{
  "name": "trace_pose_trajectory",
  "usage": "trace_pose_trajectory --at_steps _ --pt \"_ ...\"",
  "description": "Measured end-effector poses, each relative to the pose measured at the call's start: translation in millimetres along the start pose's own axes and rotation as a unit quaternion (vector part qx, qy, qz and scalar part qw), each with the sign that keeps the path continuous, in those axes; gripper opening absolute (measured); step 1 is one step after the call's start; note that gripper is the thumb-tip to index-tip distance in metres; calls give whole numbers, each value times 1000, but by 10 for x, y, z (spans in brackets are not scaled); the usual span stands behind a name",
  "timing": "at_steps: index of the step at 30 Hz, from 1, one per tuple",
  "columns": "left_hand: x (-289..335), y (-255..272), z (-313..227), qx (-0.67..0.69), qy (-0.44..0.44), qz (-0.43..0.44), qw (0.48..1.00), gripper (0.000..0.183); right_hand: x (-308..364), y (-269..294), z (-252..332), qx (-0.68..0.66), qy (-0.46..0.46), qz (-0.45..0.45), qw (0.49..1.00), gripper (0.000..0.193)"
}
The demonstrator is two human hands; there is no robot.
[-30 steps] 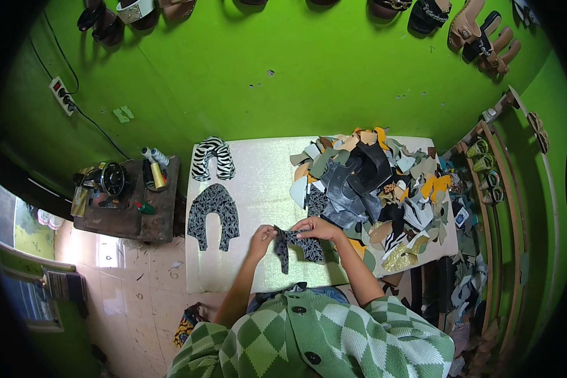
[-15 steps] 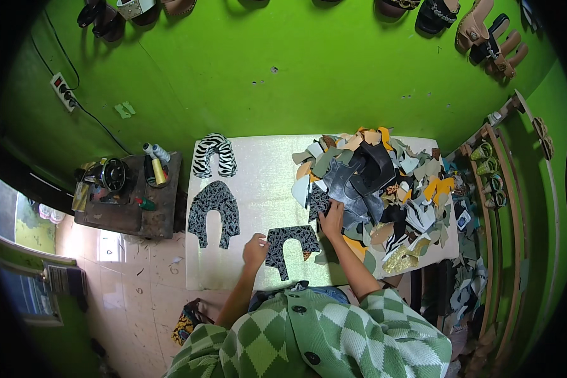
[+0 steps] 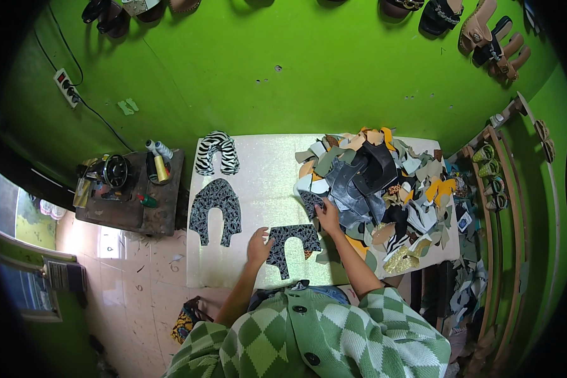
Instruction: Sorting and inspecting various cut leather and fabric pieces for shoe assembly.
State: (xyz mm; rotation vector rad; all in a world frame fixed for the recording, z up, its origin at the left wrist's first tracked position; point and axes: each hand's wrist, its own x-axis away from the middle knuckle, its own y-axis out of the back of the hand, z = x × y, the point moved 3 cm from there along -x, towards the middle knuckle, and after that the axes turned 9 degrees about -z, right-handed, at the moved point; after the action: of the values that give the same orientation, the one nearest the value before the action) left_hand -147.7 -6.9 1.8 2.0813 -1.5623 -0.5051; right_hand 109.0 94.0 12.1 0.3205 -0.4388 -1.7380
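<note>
In my right hand point(image 3: 327, 218) is a small black-and-grey patterned fabric piece point(image 3: 311, 203), pinched by its right edge and raised at the left side of the scrap heap. My left hand point(image 3: 258, 244) rests, fingers a little apart, beside the left edge of a notched U-shaped cutout point(image 3: 301, 233) of the same pattern, lying on the table in front of me. A larger arched cutout point(image 3: 214, 195) in that pattern lies at the table's left, with a zebra-striped arched stack point(image 3: 217, 143) beyond it.
A heap of leather and fabric scraps point(image 3: 416, 217) covers the right of the pale table point(image 3: 258, 170), with large black pieces point(image 3: 353, 183) on top. At left a dark wooden bench point(image 3: 116, 211) carries a machine with a handwheel point(image 3: 115, 171) and thread cones point(image 3: 160, 167). Shoes point(image 3: 485, 154) hang on a right-hand rack.
My right hand has lifted the small patterned piece slightly and tilted it, moving a little left. The left hand stays by the U-shaped cutout, nearly unmoved.
</note>
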Motion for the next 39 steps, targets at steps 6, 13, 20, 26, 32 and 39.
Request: trace_pose_trajectory --at_steps 6,13,20,26,32,39 --pt "-55 -136 -10 -5 32 31 999 32 71 -83 -273 -117 -10 2 993 29" --pt "-61 -101 151 -16 22 -11 1000 21 180 -19 -235 -210 -3 71 975 33" --pt "-294 -117 -123 185 45 0 982 32 165 42 212 -8 15 308 951 37" --pt "-487 -273 -143 258 64 125 956 23 19 -45 238 -23 138 242 960 38" --pt "-472 -266 -54 256 120 90 955 18 15 -59 -121 -46 37 287 956 34" --pt "-288 -236 107 333 256 91 903 16 248 -125 -183 -124 -154 331 923 21"
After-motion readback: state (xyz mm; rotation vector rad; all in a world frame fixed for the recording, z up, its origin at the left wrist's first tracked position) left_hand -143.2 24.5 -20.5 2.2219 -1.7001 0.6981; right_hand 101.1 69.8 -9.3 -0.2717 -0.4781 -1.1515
